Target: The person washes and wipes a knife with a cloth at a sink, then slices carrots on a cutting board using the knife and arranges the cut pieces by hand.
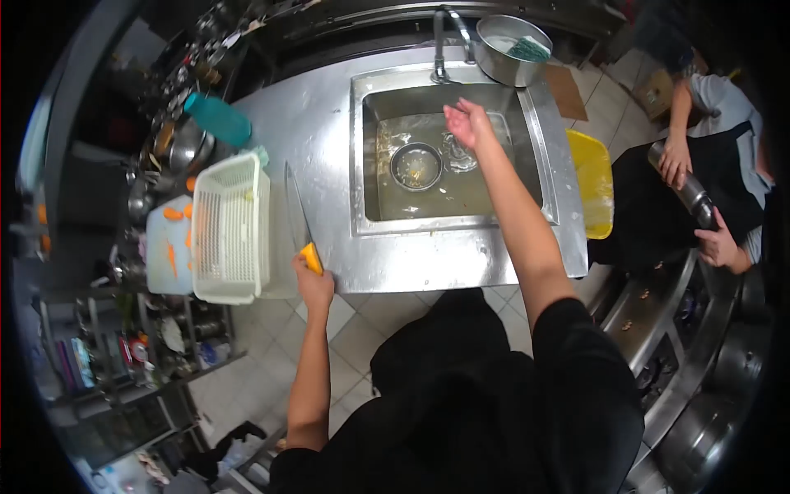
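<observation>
My left hand (315,282) is closed around the yellow handle of a long knife (297,202). Its blade points away from me over the steel counter, between a white plastic basket and the sink. Over the metal sink (362,156) my right hand (467,123) is held out, fingers spread and loosely curled, with nothing in it. Cloudy water fills the sink's bottom, where a round strainer (416,167) with food bits sits. Behind the hand rises a curved faucet (440,49).
The white basket (230,222) stands left of the knife, beside a cutting board (164,272) with carrot pieces. A teal bottle (218,119) lies behind. A steel pot (504,66) holds a green scrubber. Right are a yellow bin (594,185) and another person (724,123) holding a metal container (690,189).
</observation>
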Available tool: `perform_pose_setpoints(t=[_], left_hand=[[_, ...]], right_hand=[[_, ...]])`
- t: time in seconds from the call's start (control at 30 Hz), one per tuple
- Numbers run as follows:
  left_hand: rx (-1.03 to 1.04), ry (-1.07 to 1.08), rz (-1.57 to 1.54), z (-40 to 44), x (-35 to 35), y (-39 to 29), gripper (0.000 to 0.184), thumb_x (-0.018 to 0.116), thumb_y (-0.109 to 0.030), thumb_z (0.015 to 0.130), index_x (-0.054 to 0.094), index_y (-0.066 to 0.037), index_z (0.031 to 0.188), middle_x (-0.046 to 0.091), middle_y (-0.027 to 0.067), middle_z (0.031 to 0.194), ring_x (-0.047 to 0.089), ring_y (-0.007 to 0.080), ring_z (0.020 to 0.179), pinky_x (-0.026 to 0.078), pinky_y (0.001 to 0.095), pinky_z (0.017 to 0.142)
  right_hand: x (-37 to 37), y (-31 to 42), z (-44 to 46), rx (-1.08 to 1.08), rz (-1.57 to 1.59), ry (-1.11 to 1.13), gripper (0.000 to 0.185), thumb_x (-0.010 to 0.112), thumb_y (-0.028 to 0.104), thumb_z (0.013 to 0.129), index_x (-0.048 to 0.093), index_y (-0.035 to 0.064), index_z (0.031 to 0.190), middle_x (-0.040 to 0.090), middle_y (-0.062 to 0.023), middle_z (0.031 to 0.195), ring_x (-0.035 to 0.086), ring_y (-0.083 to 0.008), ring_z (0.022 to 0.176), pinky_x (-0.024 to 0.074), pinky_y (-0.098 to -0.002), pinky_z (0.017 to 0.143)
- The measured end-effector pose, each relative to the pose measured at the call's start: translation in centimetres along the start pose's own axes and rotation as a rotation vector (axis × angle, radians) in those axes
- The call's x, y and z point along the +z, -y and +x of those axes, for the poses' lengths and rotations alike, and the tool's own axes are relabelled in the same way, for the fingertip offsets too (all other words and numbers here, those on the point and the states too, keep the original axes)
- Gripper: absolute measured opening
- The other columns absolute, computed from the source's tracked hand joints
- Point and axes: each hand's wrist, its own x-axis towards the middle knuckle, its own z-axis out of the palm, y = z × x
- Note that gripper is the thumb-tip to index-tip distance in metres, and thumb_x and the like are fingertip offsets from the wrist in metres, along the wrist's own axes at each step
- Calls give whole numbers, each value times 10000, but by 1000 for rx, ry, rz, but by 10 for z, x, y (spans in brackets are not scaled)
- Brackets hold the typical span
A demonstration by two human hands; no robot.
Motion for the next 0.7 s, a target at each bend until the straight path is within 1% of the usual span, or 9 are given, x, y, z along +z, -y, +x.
perform_pose_setpoints(t=[0.03,0.17,0.23,0.27,0.33,0.43,0.53,0.6,0.7], left_hand=[[-78,52,-94,1,-8,-4,595,644,-46,723,351,-44,1240,529,239,1084,542,401,1008,443,439,846],[-56,100,-160,0,-38,-23,603,593,40,744,373,-52,1298,560,218,1044,566,406,940,452,418,820],[444,38,13,-2,-54,-56,658,564,103,744,396,-83,1352,557,192,1037,571,402,874,461,406,788],[432,50,20,3,-58,-73,658,564,103,744,396,-83,1352,557,192,1037,571,402,874,461,406,788],[445,290,128,19,-66,-107,702,565,106,737,405,-127,1379,541,163,1035,568,379,859,466,407,760],[420,437,166,32,-64,-147,709,560,96,733,412,-163,1376,534,142,999,568,360,853,463,425,729],[406,511,305,39,-58,-169,678,531,89,748,426,-169,1366,538,132,979,574,357,842,454,446,711],[415,560,372,46,-56,-184,668,532,71,746,430,-167,1362,548,144,977,581,359,842,462,447,717],[492,643,396,66,-39,-204,646,540,31,739,445,-165,1348,578,169,957,596,363,846,481,446,734]], right_hand=[[-6,4,39,133,272,18,201,462,237,933,465,53,1016,614,-126,844,544,-192,666,441,-306,583],[-1,3,95,89,588,263,135,411,165,934,477,51,961,594,-113,815,439,-174,584,386,-309,563],[0,13,73,72,387,419,123,405,148,930,484,53,937,585,-103,796,441,-166,581,383,-303,559],[11,22,46,52,168,582,119,400,130,927,491,56,912,577,-92,777,443,-157,578,379,-297,555],[9,24,36,-4,1,459,127,415,137,919,500,67,856,555,-73,733,441,-149,565,373,-284,543],[-24,6,75,255,200,-83,170,457,184,919,490,50,821,538,-72,695,438,-142,556,366,-280,523],[-4,7,82,263,413,97,208,448,200,932,466,47,793,530,-68,679,425,-141,542,357,-277,515],[2,0,76,262,510,114,212,455,217,934,534,20,931,526,-59,669,434,-140,545,368,-280,531],[-2,27,43,-10,-139,501,379,501,181,921,519,106,1292,541,-10,667,477,-92,571,389,-262,531]])
